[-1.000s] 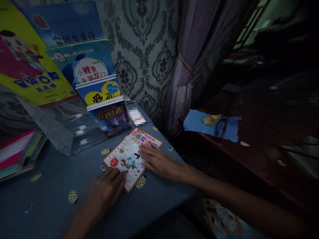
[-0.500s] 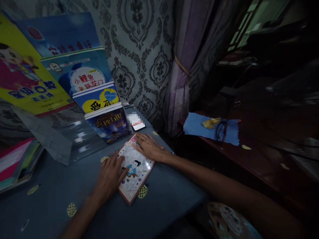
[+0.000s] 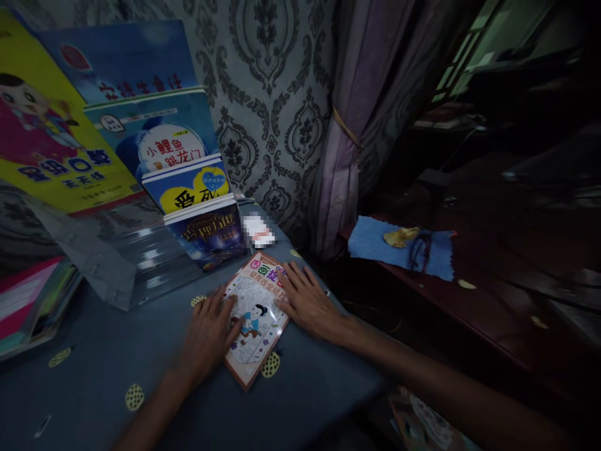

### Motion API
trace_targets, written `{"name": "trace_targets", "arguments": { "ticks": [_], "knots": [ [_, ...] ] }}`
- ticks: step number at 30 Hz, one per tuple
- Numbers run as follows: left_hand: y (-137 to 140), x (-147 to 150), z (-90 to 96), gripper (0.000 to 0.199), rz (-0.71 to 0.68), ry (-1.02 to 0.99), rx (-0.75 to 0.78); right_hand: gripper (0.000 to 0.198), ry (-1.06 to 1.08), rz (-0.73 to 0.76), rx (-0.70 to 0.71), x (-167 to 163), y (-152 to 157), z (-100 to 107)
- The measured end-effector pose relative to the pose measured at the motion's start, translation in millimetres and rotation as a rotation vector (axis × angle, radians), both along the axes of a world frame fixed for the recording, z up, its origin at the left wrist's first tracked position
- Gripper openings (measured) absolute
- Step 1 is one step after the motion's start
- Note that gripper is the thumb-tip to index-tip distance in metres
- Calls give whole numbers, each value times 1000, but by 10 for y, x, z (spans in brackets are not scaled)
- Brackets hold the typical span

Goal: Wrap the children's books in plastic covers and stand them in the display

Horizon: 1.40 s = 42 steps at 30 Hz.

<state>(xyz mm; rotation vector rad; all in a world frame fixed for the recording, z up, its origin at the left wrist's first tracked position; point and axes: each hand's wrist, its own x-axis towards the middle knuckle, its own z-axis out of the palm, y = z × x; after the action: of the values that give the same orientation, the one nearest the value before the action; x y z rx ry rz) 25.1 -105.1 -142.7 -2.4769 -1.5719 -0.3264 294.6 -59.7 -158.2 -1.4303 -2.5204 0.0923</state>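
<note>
A picture book [image 3: 256,300] with an orange border and a seated figure in blue on its cover lies closed on the table. My left hand [image 3: 209,332] rests flat over its left edge, fingers spread. On the upper right edge of the cover lies my right hand [image 3: 312,300], its fingers stretched out and covering part of the coloured title. Just behind the book, a clear stepped rack [image 3: 150,269] holds a dark blue book [image 3: 206,232] in its front row.
More books stand in the rack, among them a teal book [image 3: 164,138] and a large yellow book [image 3: 51,144]. A stack of books [image 3: 37,300] lies at the left. A blurred white card [image 3: 260,230] lies near the wall. At right, a blue cloth [image 3: 399,244] covers part of a dark red bench [image 3: 451,307].
My right hand has slid from the top of the cover toward its right edge, uncovering more of the title. My left hand stays on the book. The view has shifted slightly.
</note>
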Motion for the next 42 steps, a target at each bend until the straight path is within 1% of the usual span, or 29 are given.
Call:
{"name": "trace_targets", "arguments": {
  "ticks": [5,9,13,16,19,22,26,28,30,34,37,40,42],
  "knots": [
    [95,76,9,42,55,2,-27,80,2,-30,71,-15,-258,-81],
    [174,195,2,43,83,-6,-17,88,25,-40,81,-123,-452,-110],
    [202,269,28,43,91,-9,-5,94,17,-31,50,-261,-586,-102],
    [205,261,85,38,114,-27,-43,97,15,-1,3,-314,-628,-61],
    [202,222,168,34,156,-87,-96,98,24,46,-45,-301,-635,-12],
    [172,197,277,27,198,-94,-158,93,55,116,-58,-246,-627,4],
    [67,198,437,24,288,-3,-298,79,114,208,-74,-178,-549,-3],
    [-4,197,491,25,307,20,-350,72,136,250,-103,-158,-444,16],
    [-78,191,513,25,294,15,-381,64,162,293,-146,-151,-290,56],
    [-194,180,492,25,258,1,-407,50,265,374,-211,-181,30,143],
    [-192,169,459,24,257,35,-376,43,276,370,-159,-258,126,172],
    [-106,138,394,19,226,39,-225,39,202,331,-53,-395,95,172],
    [-32,109,312,18,178,0,-143,40,154,333,-12,-516,64,165]
  ]
}}
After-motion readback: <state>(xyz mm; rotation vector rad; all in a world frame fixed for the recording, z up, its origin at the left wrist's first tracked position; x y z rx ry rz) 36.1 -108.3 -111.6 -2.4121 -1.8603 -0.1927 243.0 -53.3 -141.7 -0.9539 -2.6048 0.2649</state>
